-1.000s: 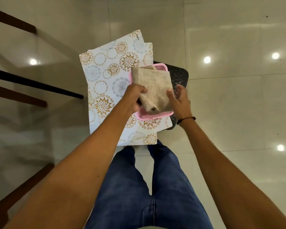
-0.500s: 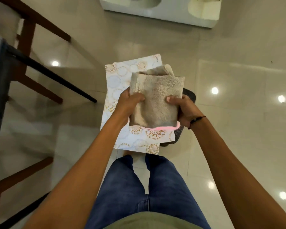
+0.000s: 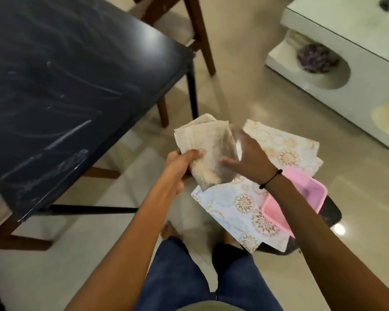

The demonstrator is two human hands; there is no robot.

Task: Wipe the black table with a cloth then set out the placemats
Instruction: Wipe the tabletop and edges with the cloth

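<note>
I see a pink plastic basket w/ nothing visible inside, resting on white placemats w/ gold floral print atop a dark stool; right forearm hides part. Left hand grips a folded beige woven cloth beside the smudged black table. Right hand is spread flat against it, fingers blurred.

Home, dining/living area. Evidence: glossy beige tiled floor, black dining table with wooden chairs tucked beside it, white glass-topped coffee table with cut-out shelves, bare feet, patterned placemats.
</note>
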